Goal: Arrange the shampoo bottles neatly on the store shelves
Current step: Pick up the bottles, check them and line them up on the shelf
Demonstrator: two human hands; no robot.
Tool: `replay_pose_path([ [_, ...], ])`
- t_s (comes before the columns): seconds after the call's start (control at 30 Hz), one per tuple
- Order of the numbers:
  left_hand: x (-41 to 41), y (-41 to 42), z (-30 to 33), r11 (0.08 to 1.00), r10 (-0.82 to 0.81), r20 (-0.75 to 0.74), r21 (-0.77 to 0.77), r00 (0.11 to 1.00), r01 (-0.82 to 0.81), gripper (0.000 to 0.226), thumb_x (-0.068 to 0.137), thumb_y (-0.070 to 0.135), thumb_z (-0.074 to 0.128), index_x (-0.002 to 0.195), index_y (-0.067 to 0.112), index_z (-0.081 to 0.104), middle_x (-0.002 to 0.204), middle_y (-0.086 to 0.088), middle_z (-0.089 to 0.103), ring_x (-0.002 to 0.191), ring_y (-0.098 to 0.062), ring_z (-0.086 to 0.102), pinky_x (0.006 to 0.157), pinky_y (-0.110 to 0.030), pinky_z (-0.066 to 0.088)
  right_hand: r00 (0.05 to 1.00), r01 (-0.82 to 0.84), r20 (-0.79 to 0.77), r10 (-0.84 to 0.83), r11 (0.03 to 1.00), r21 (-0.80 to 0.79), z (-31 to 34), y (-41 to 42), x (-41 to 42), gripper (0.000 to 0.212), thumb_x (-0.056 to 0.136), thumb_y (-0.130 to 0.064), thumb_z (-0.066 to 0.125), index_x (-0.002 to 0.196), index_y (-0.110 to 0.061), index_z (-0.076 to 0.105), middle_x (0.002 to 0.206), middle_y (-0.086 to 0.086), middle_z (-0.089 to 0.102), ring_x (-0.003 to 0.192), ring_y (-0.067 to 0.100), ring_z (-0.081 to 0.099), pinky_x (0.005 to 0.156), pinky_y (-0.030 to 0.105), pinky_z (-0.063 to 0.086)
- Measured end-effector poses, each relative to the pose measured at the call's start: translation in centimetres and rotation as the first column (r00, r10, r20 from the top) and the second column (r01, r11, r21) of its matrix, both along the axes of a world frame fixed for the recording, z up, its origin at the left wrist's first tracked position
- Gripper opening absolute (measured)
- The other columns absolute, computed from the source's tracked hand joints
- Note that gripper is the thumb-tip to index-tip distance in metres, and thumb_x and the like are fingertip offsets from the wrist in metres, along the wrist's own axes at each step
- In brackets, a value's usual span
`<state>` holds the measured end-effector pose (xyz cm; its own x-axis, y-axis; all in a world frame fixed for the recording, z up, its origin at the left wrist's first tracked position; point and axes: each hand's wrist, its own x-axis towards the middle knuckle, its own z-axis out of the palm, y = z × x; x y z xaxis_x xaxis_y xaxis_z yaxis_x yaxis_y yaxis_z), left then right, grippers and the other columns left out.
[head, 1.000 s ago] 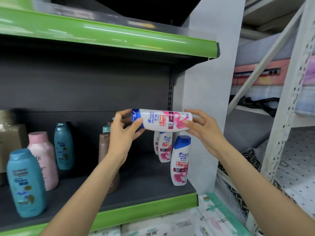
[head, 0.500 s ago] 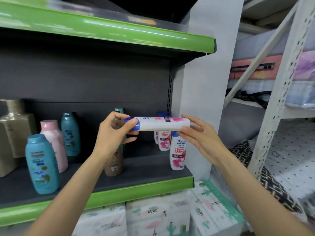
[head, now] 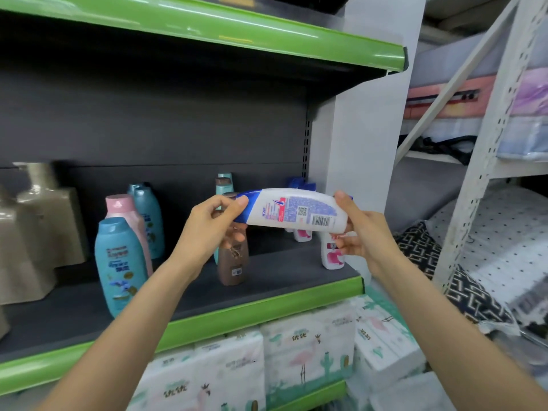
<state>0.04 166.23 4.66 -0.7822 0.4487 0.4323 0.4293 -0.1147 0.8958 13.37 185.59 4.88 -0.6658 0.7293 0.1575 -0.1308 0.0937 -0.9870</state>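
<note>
Both hands grip white shampoo bottle (head: 293, 213) sideways above shelf (head: 267, 304) front edge: left hand (head: 212, 226) at blue cap, right hand (head: 360, 229) at base.

White shampoo bottle (head: 293, 213): blue cap, back label with blue print, red stripe, black barcode. Shelf (head: 267, 304): dark grey deck, bright green front edge. At 9 o'clock of it: teal bottle (head: 120, 265), pink bottle (head: 121, 206), beige bottles (head: 44, 215). Brown bottle (head: 232, 266) near centre. White bottles (head: 330, 256) with pink flower print at 3 o'clock. At 6 o'clock: white packs (head: 296, 348) with flamingo and green cactus pattern. At 4 o'clock: black-and-white geometric fabric (head: 471, 295).
</note>
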Motion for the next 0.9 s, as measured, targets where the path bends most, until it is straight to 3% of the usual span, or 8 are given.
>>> replay_pose_path([
  [0.17,-0.1,-0.8,-0.1,0.995,0.024,0.009,-0.097,1.0,-0.023,0.034,0.09,0.045,0.053,0.073,0.016,0.054,0.06,0.003,0.066,0.046,-0.01,0.056,0.037,-0.016,0.033,0.997,0.052,0.06,-0.053,0.999,0.009,0.0,-1.3,0.3,0.055,0.077,-0.061,0.061,0.076,-0.007,0.067,0.05,0.0,0.062,0.05,0.018,0.051,0.056,0.028,0.046],
  [0.3,-0.2,-1.0,0.1,0.994,-0.003,0.046,-0.11,0.999,0.008,0.032,0.089,0.046,0.054,0.079,0.015,0.055,0.063,0.003,0.067,0.051,-0.01,0.059,0.038,-0.015,0.037,0.994,0.026,0.102,-0.027,1.0,0.013,0.1,-1.4,0.4,0.053,0.078,-0.061,0.061,0.082,-0.008,0.067,0.055,0.001,0.067,0.055,0.018,0.064,0.063,0.029,0.054],
  [0.43,-0.4,-1.0,-0.5,0.996,-0.074,0.097,-0.044,0.993,0.079,0.021,0.089,0.037,0.057,0.083,0.018,0.059,0.062,0.005,0.066,0.062,-0.012,0.065,0.05,-0.016,0.048,0.992,-0.076,0.097,0.076,0.997,-0.006,-0.3,-1.0,1.0,0.047,0.079,-0.052,0.064,0.093,-0.007,0.068,0.073,0.005,0.074,0.071,0.023,0.072,0.072,0.032,0.059],
  [0.53,-0.4,-0.8,-0.9,0.989,-0.148,0.147,0.043,0.978,0.143,0.016,0.09,0.027,0.059,0.1,0.016,0.062,0.084,-0.003,0.068,0.066,-0.008,0.067,0.058,-0.016,0.052,0.984,-0.173,0.031,0.175,0.983,-0.053,-0.8,-0.4,1.4,0.045,0.077,-0.041,0.068,0.102,-0.003,0.067,0.085,0.01,0.074,0.081,0.025,0.072,0.074,0.029,0.059],
  [0.63,-0.2,-0.5,-0.9,0.966,-0.238,0.189,0.15,0.952,0.212,0.027,0.091,0.014,0.058,0.118,0.016,0.06,0.1,-0.005,0.068,0.078,-0.011,0.07,0.068,-0.018,0.055,0.965,-0.26,-0.062,0.257,0.964,-0.061,-1.2,0.2,1.9,0.046,0.07,-0.026,0.071,0.107,-0.001,0.063,0.1,0.015,0.071,0.09,0.027,0.071,0.079,0.029,0.058],
  [0.8,0.3,0.9,-0.6,0.945,-0.293,0.215,0.211,0.931,0.249,0.039,0.09,0.002,0.055,0.128,0.012,0.054,0.111,-0.002,0.065,0.096,-0.017,0.066,0.08,-0.031,0.057,0.961,-0.245,-0.137,0.24,0.969,-0.021,-1.6,1.8,2.2,0.04,0.062,-0.013,0.076,0.1,-0.008,0.066,0.101,0.013,0.072,0.094,0.025,0.069,0.087,0.031,0.055],
  [0.9,0.7,1.7,-0.5,0.931,-0.317,0.241,0.262,0.918,0.253,0.041,0.087,0.0,0.057,0.128,0.007,0.053,0.107,-0.005,0.065,0.093,-0.019,0.067,0.078,-0.031,0.058,0.967,-0.213,-0.141,0.214,0.977,0.021,-1.5,2.9,2.2,0.039,0.067,-0.003,0.076,0.104,-0.01,0.065,0.103,0.008,0.072,0.096,0.022,0.068,0.086,0.029,0.056],
])
